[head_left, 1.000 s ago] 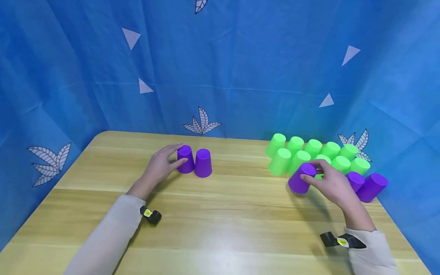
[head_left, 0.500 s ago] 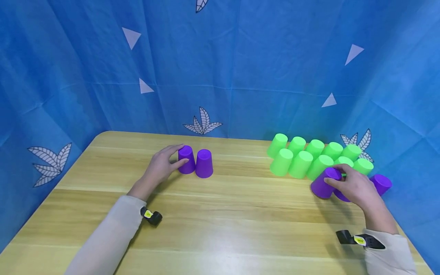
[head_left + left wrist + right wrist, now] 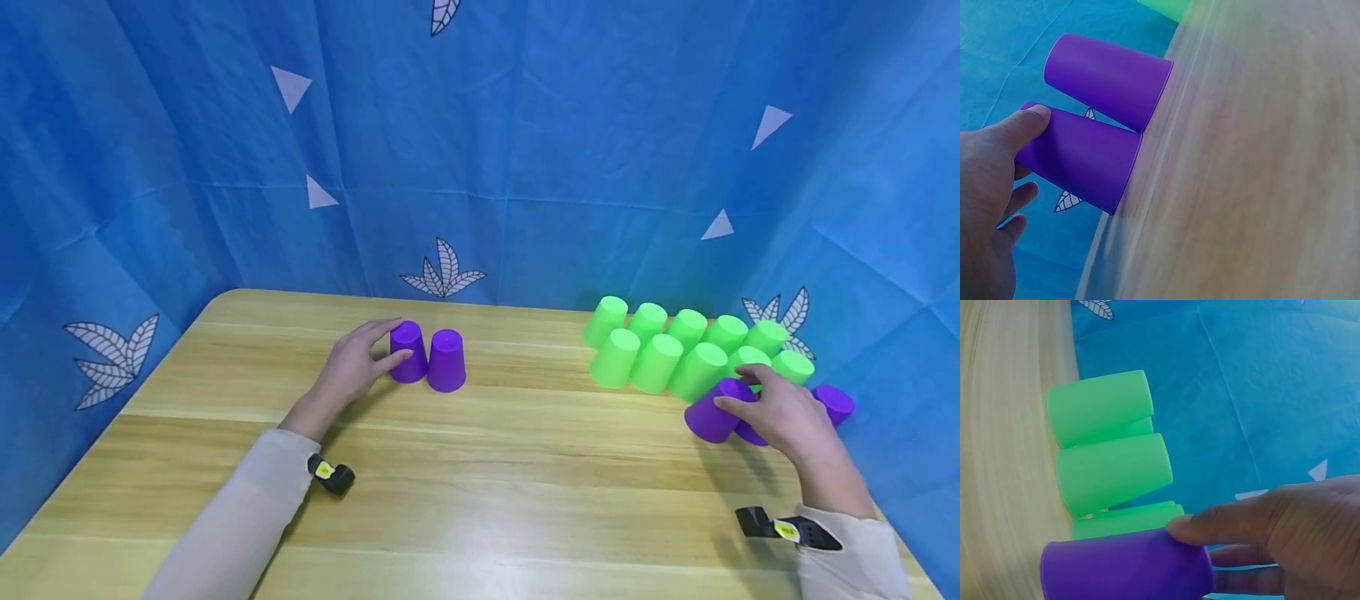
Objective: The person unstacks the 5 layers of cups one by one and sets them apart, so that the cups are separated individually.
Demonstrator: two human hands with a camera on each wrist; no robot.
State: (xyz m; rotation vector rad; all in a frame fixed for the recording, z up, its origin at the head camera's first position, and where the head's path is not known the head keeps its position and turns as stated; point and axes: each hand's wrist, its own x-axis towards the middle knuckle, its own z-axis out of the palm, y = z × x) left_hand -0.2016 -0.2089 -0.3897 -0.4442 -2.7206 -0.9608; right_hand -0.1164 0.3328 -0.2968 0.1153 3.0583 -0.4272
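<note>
On the left of the table, my left hand [image 3: 352, 360] pinches an upside-down purple cup [image 3: 1082, 159] near its base, thumb on the near side. Right beside it stands a second upside-down purple cup [image 3: 447, 361]. My right hand [image 3: 783, 414] holds another purple cup [image 3: 714, 413] between thumb and fingers, in front of the green cups. Partly hidden behind that hand are a purple cup [image 3: 750, 433] and, farther right, one more purple cup [image 3: 835, 403]. In the right wrist view the held cup overlaps a green cup [image 3: 1125, 522].
Two rows of upside-down green cups [image 3: 615, 358] stand at the back right of the wooden table [image 3: 465, 483]. A blue curtain [image 3: 525, 167] with leaf and triangle prints hangs behind the table and at both sides.
My right hand has carried its purple cup rightward along the front of the green cups, up to the other purple cups. My left hand has kept its hold in place.
</note>
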